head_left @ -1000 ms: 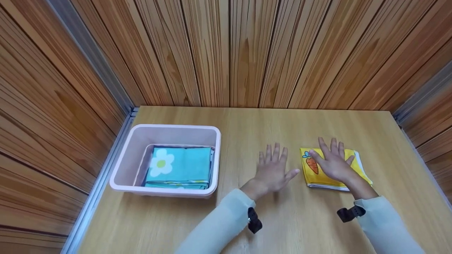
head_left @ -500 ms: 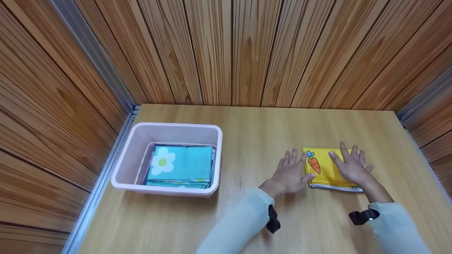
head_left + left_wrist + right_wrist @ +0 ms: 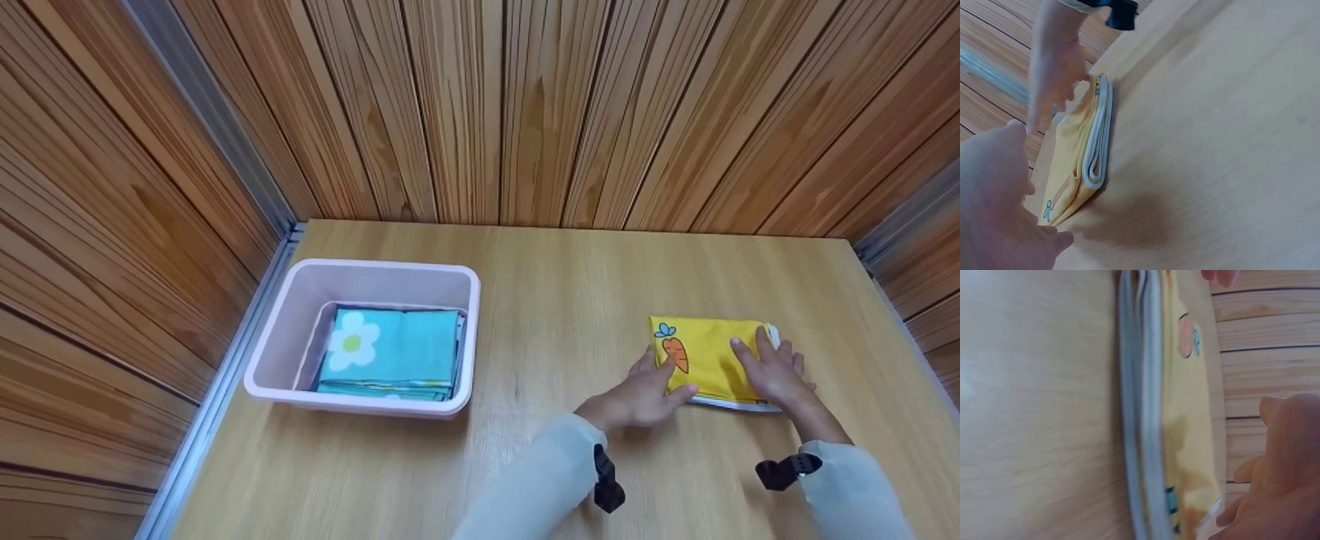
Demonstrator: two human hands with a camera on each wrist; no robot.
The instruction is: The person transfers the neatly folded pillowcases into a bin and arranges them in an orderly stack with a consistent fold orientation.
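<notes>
A folded yellow cloth (image 3: pixel 709 356) with a carrot print and white layered edges lies on the right part of the table. At its left end is my left hand (image 3: pixel 643 395), fingers spread, index finger over the carrot print. My right hand (image 3: pixel 780 375) is at the opposite end, its fingers extended over the cloth's right edge. In the left wrist view, the left hand (image 3: pixel 999 197) is beside the cloth's printed end. The right wrist view has the right hand (image 3: pixel 1280 478) close to the cloth (image 3: pixel 1190 422); whether its fingertips touch it I cannot tell.
A pale pink bin (image 3: pixel 474 337) stands on the table's left half. Inside it lies a stack of folded cloths, topped by a turquoise one (image 3: pixel 412 349) with a white flower. Wood-panelled walls (image 3: pixel 540 112) enclose the wooden table (image 3: pixel 525 450) at the back and sides.
My left hand has moved right, from bare table to the cloth's left end. My right hand has slid from the cloth's middle to its right end. The bin appears slightly further right in view.
</notes>
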